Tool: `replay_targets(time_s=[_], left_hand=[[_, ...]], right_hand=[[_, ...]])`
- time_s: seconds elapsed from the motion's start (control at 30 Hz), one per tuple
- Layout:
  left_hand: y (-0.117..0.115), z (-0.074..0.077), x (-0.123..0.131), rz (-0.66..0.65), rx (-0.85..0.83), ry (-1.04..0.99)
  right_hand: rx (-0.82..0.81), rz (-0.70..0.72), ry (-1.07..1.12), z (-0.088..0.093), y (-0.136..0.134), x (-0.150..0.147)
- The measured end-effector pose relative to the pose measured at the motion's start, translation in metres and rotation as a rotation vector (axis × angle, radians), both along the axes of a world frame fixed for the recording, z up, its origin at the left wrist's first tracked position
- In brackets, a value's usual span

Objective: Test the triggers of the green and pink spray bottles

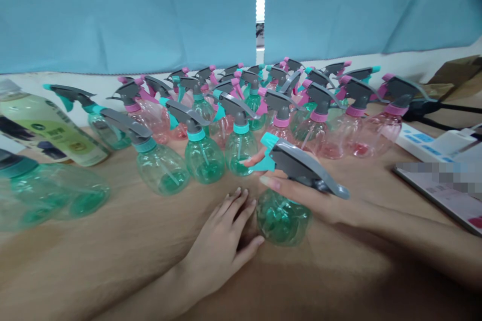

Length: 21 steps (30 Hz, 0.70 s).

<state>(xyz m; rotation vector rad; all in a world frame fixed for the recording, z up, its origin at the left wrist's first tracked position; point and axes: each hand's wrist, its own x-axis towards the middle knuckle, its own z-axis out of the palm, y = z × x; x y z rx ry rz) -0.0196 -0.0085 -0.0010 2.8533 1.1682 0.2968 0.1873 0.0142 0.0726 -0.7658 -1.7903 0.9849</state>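
My right hand is wrapped around the neck of a green spray bottle with a grey trigger head and teal nozzle, standing on the wooden table. The fingers curl under the trigger head. My left hand lies flat on the table just left of that bottle, fingers stretched out, thumb near the bottle's base. It holds nothing.
Several green and pink spray bottles stand in rows behind the hands. A green bottle lies on its side at the left, next to a pale labelled bottle. A white power strip and a printed sheet sit at the right.
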Motion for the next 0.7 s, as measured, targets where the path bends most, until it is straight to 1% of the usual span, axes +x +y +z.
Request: replay_targets(time_s=[0.13, 0.27, 0.4, 0.53, 0.7], left_hand=[[0.0, 0.0, -0.0003, -0.002, 0.0, -0.016], [0.0002, 0.0001, 0.0, -0.004, -0.003, -0.042], [0.0003, -0.0004, -0.0001, -0.009, 0.006, -0.021], [0.0003, -0.0009, -0.0003, -0.008, 0.01, -0.018], [0.0007, -0.0012, -0.0005, -0.002, -0.001, -0.04]], right_hand=[[0.019, 0.017, 0.032, -0.0016, 0.0007, 0.0012], [-0.013, 0.016, 0.012, 0.0024, 0.0, -0.0001], [-0.017, -0.009, 0.002, 0.0054, -0.0004, -0.0014], [-0.002, 0.008, 0.024, 0.0036, -0.0002, -0.0005], [-0.02, -0.004, -0.001, 0.0023, 0.0002, -0.0006]])
